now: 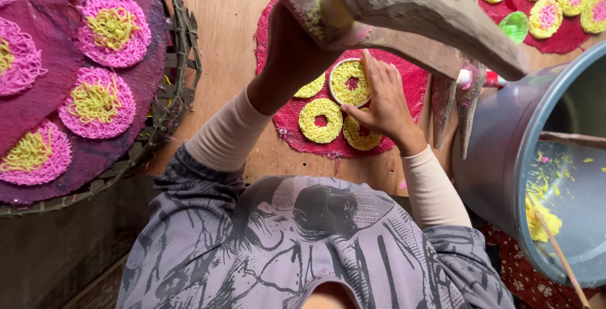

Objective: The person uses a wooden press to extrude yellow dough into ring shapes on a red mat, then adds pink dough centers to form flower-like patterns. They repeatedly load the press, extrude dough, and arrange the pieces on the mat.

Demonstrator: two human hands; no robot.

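My left hand [295, 50] is shut on the underside of a big wooden press [429, 6] smeared with pink and yellow dough, held above a round red mat [413, 85]. My right hand [385, 104] rests flat-fingered against a white ring mould [349, 82] filled with a yellow noodle ring. Three more yellow noodle rings [320, 120] lie around it on the mat, one partly under my left wrist. The press hides the mat's far part.
A woven round tray [182, 50] at left carries a purple mat with several pink-and-yellow noodle discs. A grey bucket [499, 157] at right holds yellow dough [541, 220] and a thin stick. More discs lie on a red mat [555, 34] top right, near a green lid [516, 26].
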